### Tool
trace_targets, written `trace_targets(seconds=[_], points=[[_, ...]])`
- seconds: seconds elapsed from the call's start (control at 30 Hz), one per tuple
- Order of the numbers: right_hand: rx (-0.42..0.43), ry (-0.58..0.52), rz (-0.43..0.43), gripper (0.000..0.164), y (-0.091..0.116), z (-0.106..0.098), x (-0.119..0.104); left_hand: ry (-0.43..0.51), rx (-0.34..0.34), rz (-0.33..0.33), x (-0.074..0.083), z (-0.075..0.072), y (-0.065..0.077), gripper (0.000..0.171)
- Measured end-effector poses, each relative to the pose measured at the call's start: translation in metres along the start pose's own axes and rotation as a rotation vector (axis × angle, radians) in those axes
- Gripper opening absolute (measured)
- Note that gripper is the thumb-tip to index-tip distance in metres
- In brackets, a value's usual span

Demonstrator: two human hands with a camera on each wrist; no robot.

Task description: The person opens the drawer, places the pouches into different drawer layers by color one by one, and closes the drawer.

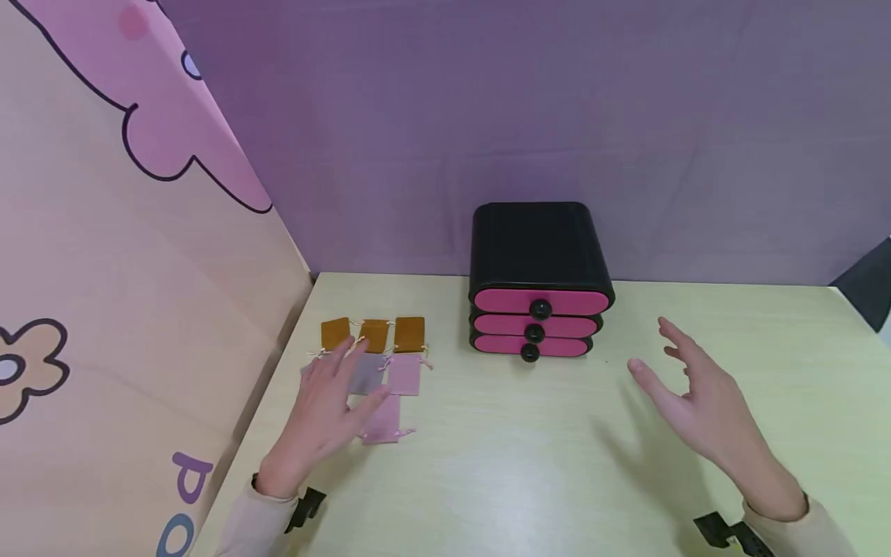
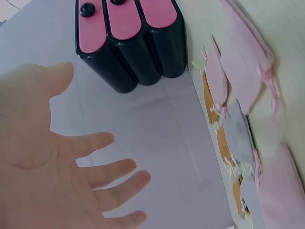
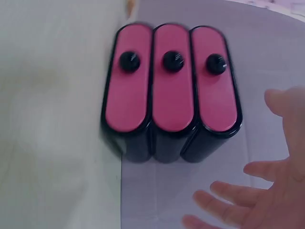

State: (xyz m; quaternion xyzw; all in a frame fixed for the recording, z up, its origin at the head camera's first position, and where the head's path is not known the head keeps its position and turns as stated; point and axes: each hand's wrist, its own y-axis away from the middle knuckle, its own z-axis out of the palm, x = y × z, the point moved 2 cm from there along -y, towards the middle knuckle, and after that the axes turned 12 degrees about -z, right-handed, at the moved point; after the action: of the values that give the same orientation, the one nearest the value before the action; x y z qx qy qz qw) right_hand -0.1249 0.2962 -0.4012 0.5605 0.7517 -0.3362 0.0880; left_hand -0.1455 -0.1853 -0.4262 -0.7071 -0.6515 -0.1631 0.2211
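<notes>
My left hand (image 1: 326, 414) hovers with spread fingers above small drawstring pouches at the left of the table, holding nothing. The back row has three mustard pouches, one of them (image 1: 410, 334) at its right end. In front lie a grey pouch (image 1: 367, 374) and a pink pouch (image 1: 404, 375), with another pink pouch (image 1: 381, 422) nearer me; my hand partly covers the group. More grey and pink ones show in the left wrist view, such as a pink pouch (image 2: 283, 191). My right hand (image 1: 717, 422) is held in the air, fingers extended, right of a black drawer box (image 1: 536, 244).
The box has three pink drawer fronts (image 1: 541, 301) with round black knobs, all pushed in. It stands near the table's back edge, before a purple cloth wall (image 1: 557, 116). A printed panel (image 1: 139, 271) borders the left side. Pale tabletop (image 1: 487, 464) spreads in front.
</notes>
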Motion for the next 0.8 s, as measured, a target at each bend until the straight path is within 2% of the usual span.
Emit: trace_targets(seconds=[0.13,0.27,0.37,0.53,0.8], points=[[0.046,-0.127,-0.022,0.07,-0.008,0.001,-0.003,0.038,-0.028,0.033,0.008,0.002,0.0,0.073],[0.075,-0.162,-0.019,0.064,-0.019,0.0,-0.008,0.053,-0.056,0.05,0.015,0.005,0.0,0.068],[0.088,-0.176,-0.014,0.062,-0.027,0.001,-0.012,0.095,-0.097,0.032,0.021,0.006,0.0,0.065],[0.124,-0.2,-0.001,0.06,-0.035,0.005,-0.015,0.242,-0.199,-0.019,0.032,0.004,0.001,0.064],[0.143,-0.183,0.034,0.063,-0.046,0.015,-0.02,0.296,-0.174,-0.004,0.049,0.008,-0.004,0.063]])
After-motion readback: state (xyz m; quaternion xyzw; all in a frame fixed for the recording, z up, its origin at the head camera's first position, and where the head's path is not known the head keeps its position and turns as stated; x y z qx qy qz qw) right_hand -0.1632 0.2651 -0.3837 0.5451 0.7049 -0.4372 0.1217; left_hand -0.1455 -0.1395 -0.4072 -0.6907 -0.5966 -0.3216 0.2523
